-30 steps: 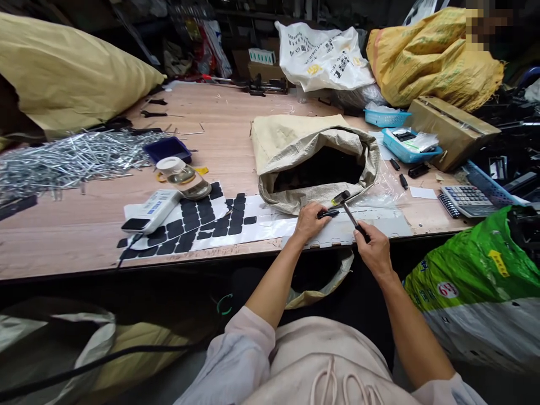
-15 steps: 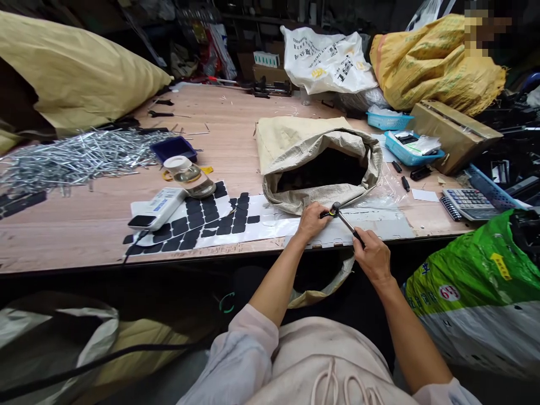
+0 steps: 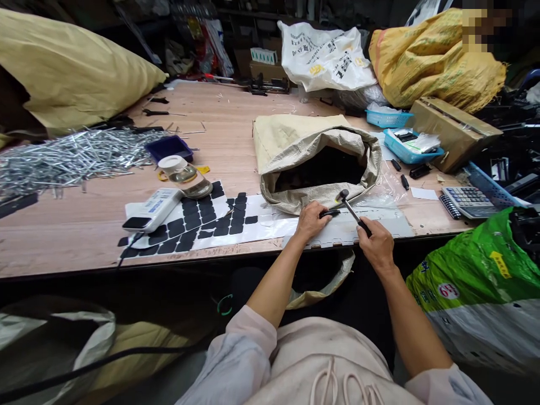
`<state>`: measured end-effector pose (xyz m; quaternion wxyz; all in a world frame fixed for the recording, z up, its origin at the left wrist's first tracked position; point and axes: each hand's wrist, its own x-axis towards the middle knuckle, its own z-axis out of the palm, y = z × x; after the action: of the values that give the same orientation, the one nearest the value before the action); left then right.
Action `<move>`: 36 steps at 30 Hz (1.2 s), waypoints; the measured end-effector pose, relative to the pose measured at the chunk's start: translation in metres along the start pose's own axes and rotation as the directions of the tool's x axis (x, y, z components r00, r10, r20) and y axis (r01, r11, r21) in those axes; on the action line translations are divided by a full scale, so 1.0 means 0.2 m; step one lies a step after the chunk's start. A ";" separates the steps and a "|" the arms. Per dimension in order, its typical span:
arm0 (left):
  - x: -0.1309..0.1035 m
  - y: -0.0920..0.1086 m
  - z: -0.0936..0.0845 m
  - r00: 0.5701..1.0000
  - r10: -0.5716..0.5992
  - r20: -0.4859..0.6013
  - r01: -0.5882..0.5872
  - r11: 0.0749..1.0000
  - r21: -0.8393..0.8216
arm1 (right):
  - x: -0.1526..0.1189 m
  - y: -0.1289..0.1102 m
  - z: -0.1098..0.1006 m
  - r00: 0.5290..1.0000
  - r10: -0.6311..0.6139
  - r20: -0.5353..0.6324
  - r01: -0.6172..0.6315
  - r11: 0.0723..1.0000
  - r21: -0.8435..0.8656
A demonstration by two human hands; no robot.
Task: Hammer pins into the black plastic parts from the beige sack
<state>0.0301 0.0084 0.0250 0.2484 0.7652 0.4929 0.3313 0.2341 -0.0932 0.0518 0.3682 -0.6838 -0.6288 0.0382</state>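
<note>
My right hand (image 3: 377, 246) is wrapped round the dark grip of a small hammer (image 3: 352, 212), whose metal head is raised a little above the bench, in front of a sack. Under my left hand (image 3: 313, 220), closed fingers hold a small black part (image 3: 329, 214) that juts out to the right; its exact kind does not show. A pale board (image 3: 358, 229) lies beneath both hands at the bench edge. Just behind them, the open beige sack (image 3: 295, 132) rests on its side with its mouth facing me, its inside dark.
On the left lie a heap of metal rods (image 3: 80, 160), a blue tray (image 3: 169, 148), a jar (image 3: 185, 179) and a white device (image 3: 153, 210). To the right are blue baskets (image 3: 411, 153), a cardboard box (image 3: 458, 132), a calculator (image 3: 469, 201) and a green sack (image 3: 468, 270).
The hammer head has lifted off the black part and swung up and right. My right hand has shifted slightly right; my left hand stays on the part.
</note>
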 end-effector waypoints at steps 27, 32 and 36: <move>-0.69 0.13 -0.15 0.968 0.250 0.022 -0.251 0.956 0.152 | 0.30 0.04 0.16 0.879 0.346 0.328 -0.471 0.738 0.483; -0.13 0.20 -0.20 0.963 0.148 -0.224 -0.103 0.974 0.202 | 0.31 0.03 0.16 0.885 0.345 0.313 -0.460 0.752 0.472; 0.19 0.13 -0.21 0.962 -0.175 -0.211 0.226 0.941 0.251 | 0.31 0.04 0.16 0.897 0.335 0.289 -0.435 0.791 0.431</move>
<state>0.0248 0.0362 0.0814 0.1262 0.7034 0.6304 0.3031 0.2360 -0.0234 0.0489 0.4475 -0.6762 -0.4789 0.3365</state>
